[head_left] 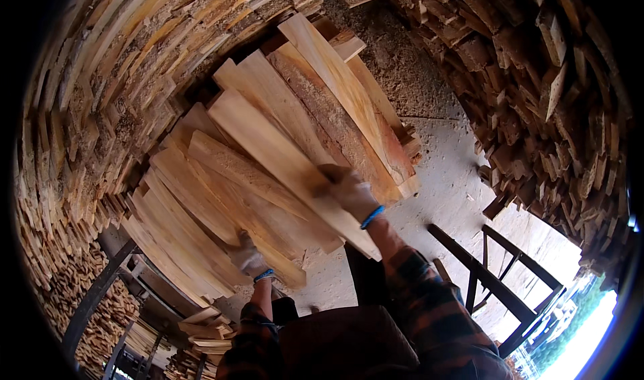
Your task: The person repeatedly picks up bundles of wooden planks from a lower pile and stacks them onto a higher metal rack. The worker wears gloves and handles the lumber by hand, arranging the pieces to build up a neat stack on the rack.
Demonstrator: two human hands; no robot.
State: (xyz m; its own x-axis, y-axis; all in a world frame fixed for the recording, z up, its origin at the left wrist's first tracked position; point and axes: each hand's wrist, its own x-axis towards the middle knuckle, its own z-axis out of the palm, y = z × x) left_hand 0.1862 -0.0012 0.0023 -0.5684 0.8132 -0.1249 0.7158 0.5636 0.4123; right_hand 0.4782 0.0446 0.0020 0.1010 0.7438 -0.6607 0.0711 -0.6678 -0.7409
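My right hand (353,193), in a pale work glove with a blue cuff, grips the right edge of a long light wooden plank (272,148). The plank slants from upper left to lower right, above other boards, and is slightly blurred. My left hand (249,257), gloved the same way, is lower and further left, against the near part of the loose boards (221,202); its fingers are smeared by motion. Just right of the held plank are a bark-edged board (329,118) and a pale board (342,78) lying across the pile.
Tall stacks of boards rise at the left (100,112) and right (516,65). A dark metal frame (496,286) stands at the lower right on the pale floor (436,145). Another dark metal bar (97,299) is at the lower left, near short wood pieces (204,326).
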